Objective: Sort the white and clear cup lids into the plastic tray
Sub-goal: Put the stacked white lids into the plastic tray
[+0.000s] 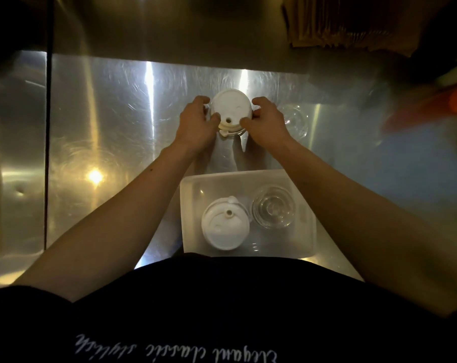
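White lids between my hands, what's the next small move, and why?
Probably lift the top white lid off the stack; both hands, left and right, grip it, and the tray already holds a white stack.

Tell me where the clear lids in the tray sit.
In the head view, the clear lids sit in the plastic tray's right half, beside the white lids.
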{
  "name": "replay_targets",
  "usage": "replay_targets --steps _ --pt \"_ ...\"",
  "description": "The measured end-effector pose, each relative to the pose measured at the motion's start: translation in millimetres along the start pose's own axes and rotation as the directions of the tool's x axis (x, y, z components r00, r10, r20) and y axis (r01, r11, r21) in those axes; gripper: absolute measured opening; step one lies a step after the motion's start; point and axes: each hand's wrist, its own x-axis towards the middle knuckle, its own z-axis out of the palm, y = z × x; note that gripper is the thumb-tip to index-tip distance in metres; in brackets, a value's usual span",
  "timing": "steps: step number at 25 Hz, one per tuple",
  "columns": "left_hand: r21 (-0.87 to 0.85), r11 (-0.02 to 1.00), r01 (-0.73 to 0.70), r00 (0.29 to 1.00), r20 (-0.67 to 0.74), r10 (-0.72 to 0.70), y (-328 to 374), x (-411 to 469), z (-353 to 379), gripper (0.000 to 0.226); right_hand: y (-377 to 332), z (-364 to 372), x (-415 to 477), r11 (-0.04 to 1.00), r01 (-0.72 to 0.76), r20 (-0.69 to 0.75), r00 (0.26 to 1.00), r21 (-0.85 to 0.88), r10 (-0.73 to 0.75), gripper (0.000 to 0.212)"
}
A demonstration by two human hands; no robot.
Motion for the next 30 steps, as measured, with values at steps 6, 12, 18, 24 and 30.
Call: replay_targets --steps 6,12,18,24,30 --pt "-0.066 0.998 0.007 1.000 -0.029 -0.009 8 1 0 0.042 -3 7 6 0.993 -0.056 -0.036 0.998 0.100 0.060 0.051" --pt "-0.110 0.993 0.050 0.996 -0.062 -0.057 0 -3 -4 0.033 -2 6 0 0.982 -0.102 -0.051 0.993 0.159 0.111 0.049" --pt "-0.167 0.985 0.040 0.996 -0.077 -0.053 4 -18 -11 0.036 -7 0 -21 0.977 -0.050 -0.086 0.994 0.208 0.069 0.044" --pt "-0.208 0.978 -0.032 0.989 -0.148 0.001 11 -51 -19 0.035 -12 -12 -56 0.964 0.083 -0.181 0.983 0.252 -0.037 0.038" --pt "-0.285 0.956 -0.072 0.980 -0.196 0.015 6 -92 -22 0.040 -8 -19 -96 0.935 0.168 -0.216 0.971 0.312 -0.102 0.035"
